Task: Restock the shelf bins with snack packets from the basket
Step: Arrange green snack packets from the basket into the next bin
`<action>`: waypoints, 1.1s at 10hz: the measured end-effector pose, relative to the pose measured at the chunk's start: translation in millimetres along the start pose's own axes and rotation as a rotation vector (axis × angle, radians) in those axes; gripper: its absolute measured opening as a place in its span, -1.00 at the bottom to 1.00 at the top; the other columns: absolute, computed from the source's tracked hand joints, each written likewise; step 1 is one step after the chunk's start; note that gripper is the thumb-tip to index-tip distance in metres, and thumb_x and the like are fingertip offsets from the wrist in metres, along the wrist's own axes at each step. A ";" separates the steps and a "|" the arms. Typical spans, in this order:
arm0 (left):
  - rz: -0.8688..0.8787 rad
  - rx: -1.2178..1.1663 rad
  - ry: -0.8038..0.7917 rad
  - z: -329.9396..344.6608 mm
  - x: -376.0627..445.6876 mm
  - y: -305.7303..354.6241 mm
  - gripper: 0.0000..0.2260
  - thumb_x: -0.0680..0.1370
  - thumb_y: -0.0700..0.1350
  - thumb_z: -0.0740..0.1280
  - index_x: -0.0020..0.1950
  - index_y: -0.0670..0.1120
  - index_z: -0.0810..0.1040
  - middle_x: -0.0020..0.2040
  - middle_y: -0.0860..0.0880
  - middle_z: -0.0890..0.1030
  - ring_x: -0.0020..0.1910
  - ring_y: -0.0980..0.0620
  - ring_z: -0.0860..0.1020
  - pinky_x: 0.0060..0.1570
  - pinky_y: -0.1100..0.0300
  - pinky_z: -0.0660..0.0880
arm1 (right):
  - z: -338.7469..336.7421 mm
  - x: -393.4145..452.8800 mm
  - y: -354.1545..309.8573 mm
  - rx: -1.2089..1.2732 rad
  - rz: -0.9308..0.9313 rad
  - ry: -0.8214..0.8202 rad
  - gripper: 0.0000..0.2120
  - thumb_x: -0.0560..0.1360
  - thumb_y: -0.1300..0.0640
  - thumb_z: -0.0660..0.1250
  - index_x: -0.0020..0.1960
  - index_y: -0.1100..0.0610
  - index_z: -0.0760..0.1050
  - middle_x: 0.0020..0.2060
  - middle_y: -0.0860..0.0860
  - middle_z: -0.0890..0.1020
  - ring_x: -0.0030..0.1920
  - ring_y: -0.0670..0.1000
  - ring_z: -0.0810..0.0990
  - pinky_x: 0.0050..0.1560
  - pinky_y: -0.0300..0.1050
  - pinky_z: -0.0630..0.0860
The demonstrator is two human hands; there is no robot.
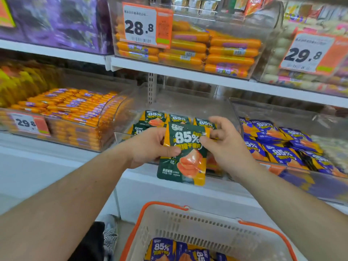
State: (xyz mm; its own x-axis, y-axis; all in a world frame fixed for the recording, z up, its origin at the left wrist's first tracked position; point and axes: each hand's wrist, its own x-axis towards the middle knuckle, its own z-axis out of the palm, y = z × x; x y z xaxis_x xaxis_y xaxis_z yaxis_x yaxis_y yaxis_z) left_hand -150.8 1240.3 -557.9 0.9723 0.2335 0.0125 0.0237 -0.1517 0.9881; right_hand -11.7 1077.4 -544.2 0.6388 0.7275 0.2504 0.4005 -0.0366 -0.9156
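Green and orange foil marks the snack packet (pixel 185 153) at the centre of the frame, printed with a large 85% and held upright in front of a clear shelf bin (pixel 216 110). Its smaller print is too soft to read, and its upper right corner is hidden under fingers. The left hand (pixel 150 147) grips the packet's left edge, thumb curled across the front face and the other fingers tucked behind, out of sight. The right hand (pixel 224 142) pinches the upper right edge, with thumb and forefinger closed on the foil and the remaining fingers loosely bent above it. Behind the hands, 4 matching green packets (pixel 156 118) lie in the bin, partly covered by the held one.

At the bottom centre, a beige basket (pixel 197 225) with orange handles is cut off by the lower edge; blue 85% packets (pixel 163 249) lie inside, only their tops in view. More blue packets (pixel 278 142) fill the bin at centre right, blurred toward the frame edge. Orange sausage sticks (pixel 71 108) fill a bin at centre left and another (pixel 216 51) at upper centre. Price tags reading 28.8 (pixel 140 26) and 29.8 (pixel 305 53) hang on the upper bins, their small text illegible.
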 end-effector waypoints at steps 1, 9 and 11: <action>0.100 -0.091 0.210 -1.8 5.6 8.4 -0.78 0.54 -0.34 0.35 0.12 -0.11 0.58 0.00 -0.07 0.71 -0.05 0.02 0.66 -0.09 0.15 0.61 | 10.1 14.1 -11.0 -0.038 -0.015 -0.035 -0.55 0.46 0.26 0.47 0.12 -0.21 0.43 -0.14 0.11 0.67 -0.22 0.05 0.63 -0.17 0.01 0.58; -0.153 1.240 0.391 -24.4 13.0 -12.0 -0.60 0.67 0.12 -0.01 -0.14 0.01 0.53 -0.09 0.02 0.61 0.03 -0.04 0.53 0.18 0.01 0.26 | 60.6 90.7 -0.3 -0.836 0.466 -0.317 -0.72 0.56 0.24 0.27 -0.28 0.07 0.28 -0.31 -0.03 0.34 -0.37 -0.10 0.30 -0.44 -0.27 0.27; -0.129 1.231 0.436 -20.3 13.1 -13.0 -0.60 0.66 0.10 0.03 -0.26 0.00 0.47 -0.20 0.04 0.57 -0.07 -0.02 0.51 0.10 0.03 0.24 | 64.5 84.4 -7.7 -1.033 0.448 -0.357 -0.70 0.64 0.15 0.14 -0.26 0.15 0.29 -0.30 0.03 0.32 -0.35 -0.04 0.30 -0.43 -0.15 0.21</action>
State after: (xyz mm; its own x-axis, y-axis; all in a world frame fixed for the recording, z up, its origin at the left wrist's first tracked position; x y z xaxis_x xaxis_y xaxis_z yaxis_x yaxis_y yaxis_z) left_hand -143.1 1264.9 -567.4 0.7978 0.5665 0.2063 0.5314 -0.8224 0.2033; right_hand -3.2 1183.3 -536.3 0.7033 0.6529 -0.2812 0.6333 -0.7551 -0.1695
